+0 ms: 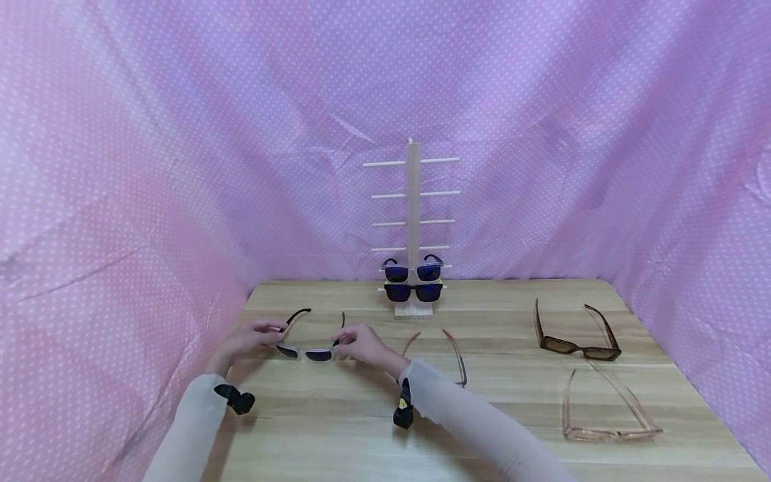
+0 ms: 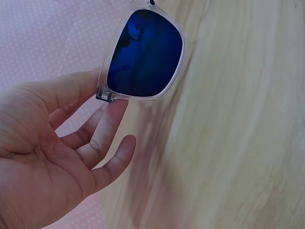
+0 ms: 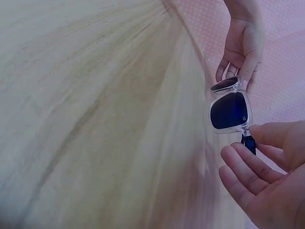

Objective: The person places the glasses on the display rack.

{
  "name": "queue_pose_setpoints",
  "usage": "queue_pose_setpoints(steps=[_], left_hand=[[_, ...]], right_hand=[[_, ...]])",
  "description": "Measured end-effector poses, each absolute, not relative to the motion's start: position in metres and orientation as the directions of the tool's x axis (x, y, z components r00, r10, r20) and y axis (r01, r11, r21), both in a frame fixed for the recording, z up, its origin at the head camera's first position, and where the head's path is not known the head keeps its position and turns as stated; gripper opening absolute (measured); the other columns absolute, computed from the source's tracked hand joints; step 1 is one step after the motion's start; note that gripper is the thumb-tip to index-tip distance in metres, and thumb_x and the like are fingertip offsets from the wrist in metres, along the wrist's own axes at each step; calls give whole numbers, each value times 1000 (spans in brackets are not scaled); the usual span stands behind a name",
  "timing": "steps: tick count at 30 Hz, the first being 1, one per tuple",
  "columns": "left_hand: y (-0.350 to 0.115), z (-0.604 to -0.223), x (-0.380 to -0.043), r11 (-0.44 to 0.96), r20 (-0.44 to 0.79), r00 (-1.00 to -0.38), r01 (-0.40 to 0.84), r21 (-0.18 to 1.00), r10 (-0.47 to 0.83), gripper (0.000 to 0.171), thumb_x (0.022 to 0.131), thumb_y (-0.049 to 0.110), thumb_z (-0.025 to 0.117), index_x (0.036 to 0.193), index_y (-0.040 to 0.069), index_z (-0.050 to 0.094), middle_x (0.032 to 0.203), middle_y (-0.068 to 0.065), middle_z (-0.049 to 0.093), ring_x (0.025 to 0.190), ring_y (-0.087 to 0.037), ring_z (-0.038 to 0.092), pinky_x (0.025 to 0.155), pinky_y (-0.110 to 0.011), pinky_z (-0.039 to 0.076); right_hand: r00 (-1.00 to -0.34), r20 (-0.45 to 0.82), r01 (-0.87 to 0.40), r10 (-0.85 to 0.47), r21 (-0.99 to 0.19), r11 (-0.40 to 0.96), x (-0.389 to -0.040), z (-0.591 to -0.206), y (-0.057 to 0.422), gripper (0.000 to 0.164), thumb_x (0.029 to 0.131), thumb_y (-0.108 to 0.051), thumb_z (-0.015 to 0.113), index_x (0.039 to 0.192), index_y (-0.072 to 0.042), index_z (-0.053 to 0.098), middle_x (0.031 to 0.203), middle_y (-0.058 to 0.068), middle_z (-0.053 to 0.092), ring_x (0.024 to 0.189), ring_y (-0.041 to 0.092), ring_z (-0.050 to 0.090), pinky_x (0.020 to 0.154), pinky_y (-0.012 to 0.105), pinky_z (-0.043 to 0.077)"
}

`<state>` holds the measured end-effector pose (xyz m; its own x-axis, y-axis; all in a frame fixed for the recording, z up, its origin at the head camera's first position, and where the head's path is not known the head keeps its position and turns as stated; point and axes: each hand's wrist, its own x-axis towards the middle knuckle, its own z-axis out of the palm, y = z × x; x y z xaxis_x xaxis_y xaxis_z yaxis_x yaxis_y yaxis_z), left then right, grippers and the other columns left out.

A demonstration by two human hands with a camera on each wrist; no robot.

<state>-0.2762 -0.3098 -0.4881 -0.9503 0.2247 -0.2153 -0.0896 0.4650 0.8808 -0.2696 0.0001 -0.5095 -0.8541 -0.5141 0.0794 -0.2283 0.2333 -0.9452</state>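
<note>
Head view; left fingers [image 1: 270,337], right fingers [image 1: 351,335] pinch clear-framed sunglasses [image 1: 319,355]; right sleeve [image 1: 464,408] partly hides orange-tipped glasses [image 1: 458,353]

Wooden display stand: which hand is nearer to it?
Right. The right hand is in front and left of the wooden display stand; the left hand is farther left, at the left end of the clear-framed sunglasses.

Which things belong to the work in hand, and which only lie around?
In use:
clear sunglasses, held by left hand and right hand
probably the rack, bearing upper sunglasses and lower sunglasses

Apparently just lying around:
brown glasses
pink glasses
half-hidden glasses
</note>
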Motion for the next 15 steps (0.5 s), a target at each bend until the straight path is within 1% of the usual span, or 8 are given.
queue_pose_setpoints(steps=[4, 6, 10, 13, 15], left_hand=[[-309, -484, -276, 434, -194, -952, -74, 898, 237, 48, 98, 10, 66, 139, -12, 52, 111, -14, 72, 91, -7, 67, 90, -39, 59], [-308, -482, -276, 423, -186, -951, -66, 903, 247, 49, 99, 10, 66, 139, -13, 51, 111, -15, 71, 93, -8, 67, 92, -41, 58], [-304, -477, -276, 447, -207, -950, -84, 891, 234, 50, 99, 14, 66, 141, -8, 52, 115, -16, 70, 95, -8, 67, 97, -44, 57], [-300, -473, -276, 476, -207, -948, -69, 877, 243, 49, 101, 18, 65, 142, -5, 53, 123, -21, 67, 99, -9, 66, 101, -48, 54], [-297, -469, -275, 483, -196, -947, -51, 874, 254, 49, 101, 20, 66, 141, -5, 54, 127, -23, 66, 102, -9, 65, 103, -51, 52]], right_hand=[[-853, 111, -272, -511, -928, 254, -271, -503, 2, 26, 90, -1, 73, 114, 8, 71, 93, 24, 74, 72, 5, 59, 62, 15, 46], [-852, 133, -296, -507, -920, 256, -273, -500, 4, 26, 89, -1, 74, 113, 8, 72, 93, 24, 74, 71, 0, 57, 64, 14, 46], [-859, 148, -301, -491, -920, 249, -275, -496, 10, 26, 87, 1, 76, 112, 9, 72, 91, 23, 75, 69, 0, 58, 65, 14, 48], [-867, 158, -298, -473, -925, 237, -277, -491, 14, 25, 87, 2, 76, 111, 9, 72, 91, 23, 75, 71, 3, 61, 66, 15, 49], [-869, 168, -298, -465, -929, 221, -279, -488, 18, 25, 87, 2, 75, 111, 9, 72, 91, 23, 75, 72, 4, 62, 67, 15, 50]])
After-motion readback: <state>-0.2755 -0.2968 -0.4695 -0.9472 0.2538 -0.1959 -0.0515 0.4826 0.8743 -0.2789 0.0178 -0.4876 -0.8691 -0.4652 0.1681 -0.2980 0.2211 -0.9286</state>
